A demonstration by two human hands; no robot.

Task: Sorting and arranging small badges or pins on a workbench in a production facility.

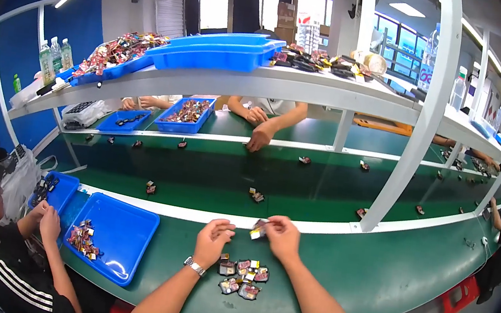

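My right hand point(284, 240) pinches a small dark piece with a yellow-and-white tag point(258, 229), above the near edge of the belt. To the left of it, my left hand point(212, 244) is loosely curled, fingers a little apart, with nothing visible in it. A wristwatch circles my left wrist. Between my forearms, several similar small dark pieces with pink, white and yellow labels point(243, 277) lie grouped on the green tabletop point(336, 275). Their exact kind is too small to make out.
Beyond the white rail, a dark green belt point(216, 174) carries scattered pieces. At left stands a blue tray point(143, 225) with a small pile, beside a seated person point(10, 251). A white shelf point(311, 83) with blue trays spans overhead; its post point(416, 121) rises at right. Other people sit across.
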